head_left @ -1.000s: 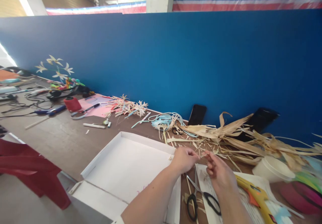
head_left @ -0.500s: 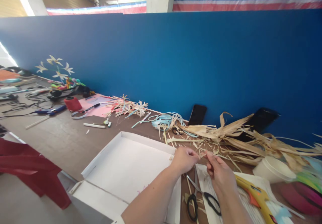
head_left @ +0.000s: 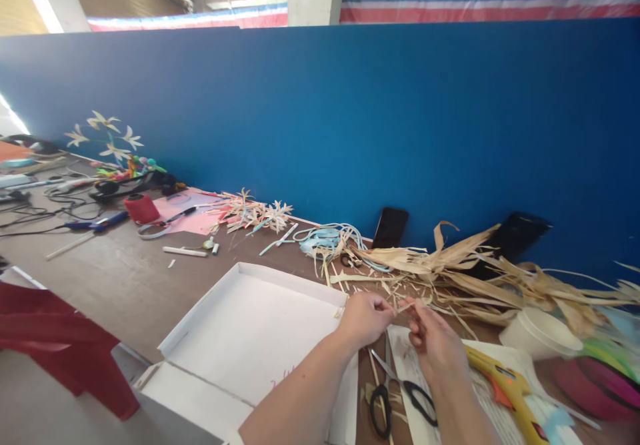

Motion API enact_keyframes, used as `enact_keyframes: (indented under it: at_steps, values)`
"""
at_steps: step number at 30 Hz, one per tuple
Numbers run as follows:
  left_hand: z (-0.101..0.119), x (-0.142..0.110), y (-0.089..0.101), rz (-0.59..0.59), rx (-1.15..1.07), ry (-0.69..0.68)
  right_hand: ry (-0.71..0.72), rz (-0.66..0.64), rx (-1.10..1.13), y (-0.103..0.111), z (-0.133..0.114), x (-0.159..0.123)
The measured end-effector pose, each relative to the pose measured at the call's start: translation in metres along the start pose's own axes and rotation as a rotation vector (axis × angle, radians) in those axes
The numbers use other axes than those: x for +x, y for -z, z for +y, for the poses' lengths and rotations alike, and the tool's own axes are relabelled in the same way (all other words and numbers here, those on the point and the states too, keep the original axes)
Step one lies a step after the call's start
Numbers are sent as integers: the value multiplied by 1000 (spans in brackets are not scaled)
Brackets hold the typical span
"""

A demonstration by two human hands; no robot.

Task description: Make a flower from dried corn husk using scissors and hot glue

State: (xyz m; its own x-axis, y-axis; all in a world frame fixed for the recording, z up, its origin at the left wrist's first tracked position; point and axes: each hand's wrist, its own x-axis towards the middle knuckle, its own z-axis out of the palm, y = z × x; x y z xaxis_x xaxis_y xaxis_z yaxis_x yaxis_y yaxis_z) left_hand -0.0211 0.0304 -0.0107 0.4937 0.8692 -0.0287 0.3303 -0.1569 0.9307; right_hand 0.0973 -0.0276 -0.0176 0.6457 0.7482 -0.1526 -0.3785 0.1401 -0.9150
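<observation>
The left hand (head_left: 367, 318) and right hand (head_left: 434, 342) nearly meet, fingertips pinched on a thin, pale strip (head_left: 403, 308) between them, above the brown table (head_left: 120, 278). Black-handled metal scissors (head_left: 389, 380) lie just below, between the open white cardboard box (head_left: 265, 332) and the yellow glue gun (head_left: 505, 385).

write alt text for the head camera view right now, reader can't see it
Two bare hands, left and right, meet fingertip to fingertip above black-handled scissors, beside an open white cardboard box, dried tan husks and a yellow glue gun.
</observation>
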Motion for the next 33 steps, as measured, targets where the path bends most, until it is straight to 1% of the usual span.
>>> enact_keyframes:
  at_steps: [5, 13, 19, 25, 30, 33]
  values:
    - [1, -1, 1, 24, -10, -21, 13, 8, 0, 1, 2, 1]
    - [0, -1, -1, 14, -36, -40, 14, 6, -29, -1, 0, 0]
    - [-2, 0, -1, 33, -2, -57, 10, 5, -20, -1, 1, 0]
    - [-3, 0, -3, 18, -17, -85, 5, 2, -35, 0, 2, 0]
    - [-3, 0, -3, 18, -38, -100, 2, 36, -31, 1, 2, 1]
    - [-3, 0, -3, 13, -45, -106, -3, 33, -28, 1, 2, 1]
